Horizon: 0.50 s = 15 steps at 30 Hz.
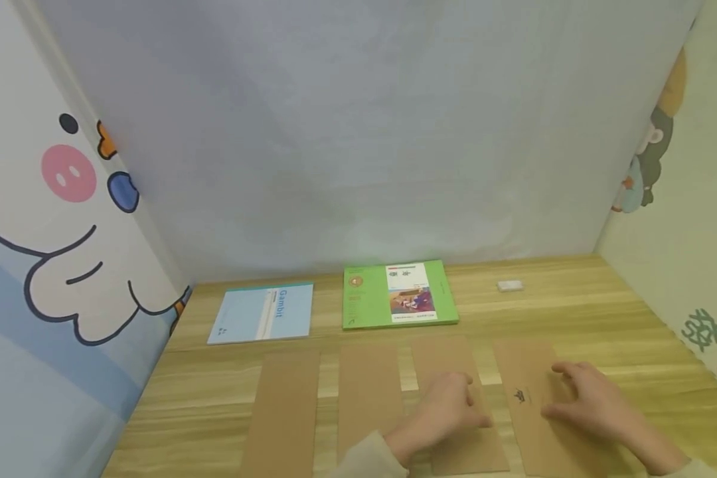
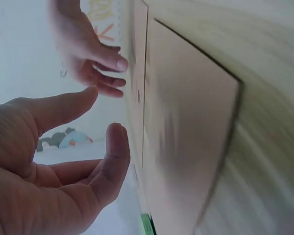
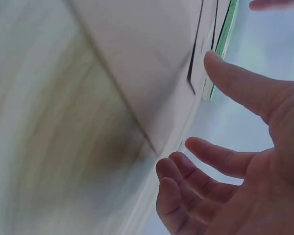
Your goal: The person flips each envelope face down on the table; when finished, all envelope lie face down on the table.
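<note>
Several flat brown rectangles, like kraft card or thin notebooks, lie side by side on the wooden table. My left hand (image 1: 445, 408) hovers over the third brown rectangle (image 1: 451, 358) from the left, its thumb and bent fingers apart with nothing between them. Over the rightmost brown rectangle (image 1: 528, 362), which bears a small dark print, is my right hand (image 1: 588, 401). In the right wrist view, the right thumb (image 3: 250, 85) stands well away from the loosely bent fingers, and nothing is held. The left wrist view shows a gap between the left hand (image 2: 63, 161) and the card surface (image 2: 191, 103).
Farther back on the table (image 1: 621, 318) lie a light blue notebook (image 1: 295, 312) marked Gambit, a green book (image 1: 364, 305) with a picture label, and a small white block (image 1: 510, 285). Two more brown rectangles (image 1: 283, 411) lie at the left. Cartoon-printed walls flank the table.
</note>
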Motion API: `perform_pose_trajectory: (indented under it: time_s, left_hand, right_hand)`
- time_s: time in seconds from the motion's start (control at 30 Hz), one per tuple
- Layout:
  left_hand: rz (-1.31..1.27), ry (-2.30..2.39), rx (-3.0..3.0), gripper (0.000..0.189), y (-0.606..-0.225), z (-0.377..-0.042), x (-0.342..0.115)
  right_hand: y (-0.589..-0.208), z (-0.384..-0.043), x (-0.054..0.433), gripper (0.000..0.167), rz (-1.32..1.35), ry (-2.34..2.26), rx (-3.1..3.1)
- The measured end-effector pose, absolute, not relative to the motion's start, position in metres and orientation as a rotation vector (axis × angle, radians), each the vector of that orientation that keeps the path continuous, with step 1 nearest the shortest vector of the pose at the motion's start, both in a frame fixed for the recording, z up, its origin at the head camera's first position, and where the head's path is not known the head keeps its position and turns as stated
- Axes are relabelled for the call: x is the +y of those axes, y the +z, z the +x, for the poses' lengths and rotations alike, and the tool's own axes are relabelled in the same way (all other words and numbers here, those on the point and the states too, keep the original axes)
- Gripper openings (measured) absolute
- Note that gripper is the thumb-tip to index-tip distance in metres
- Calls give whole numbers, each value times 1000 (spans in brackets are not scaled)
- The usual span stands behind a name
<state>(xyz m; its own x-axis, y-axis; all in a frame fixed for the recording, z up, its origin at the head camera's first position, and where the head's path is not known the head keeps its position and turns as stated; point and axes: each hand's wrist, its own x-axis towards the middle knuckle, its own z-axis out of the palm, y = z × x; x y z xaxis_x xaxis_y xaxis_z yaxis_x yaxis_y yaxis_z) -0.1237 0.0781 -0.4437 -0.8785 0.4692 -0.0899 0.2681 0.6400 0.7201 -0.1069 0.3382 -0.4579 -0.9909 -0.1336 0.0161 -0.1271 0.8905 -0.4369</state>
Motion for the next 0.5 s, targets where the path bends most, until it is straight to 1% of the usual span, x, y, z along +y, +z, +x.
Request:
perform_pose_trajectory:
  time_s: [0.17,0.37,0.5]
  left_hand:
    - [609,989,2587,33,-443,-118,105]
    - [558,961,2579,36,-447,-113,129]
    - [667,889,2620,28,-448,-115,137]
  right_hand:
    - [-457,-108,347,84,-100,-663,2990]
    - [-455,-109,351,94,17,-608,2906]
    - [-453,-111,351,95,1,-581,2892]
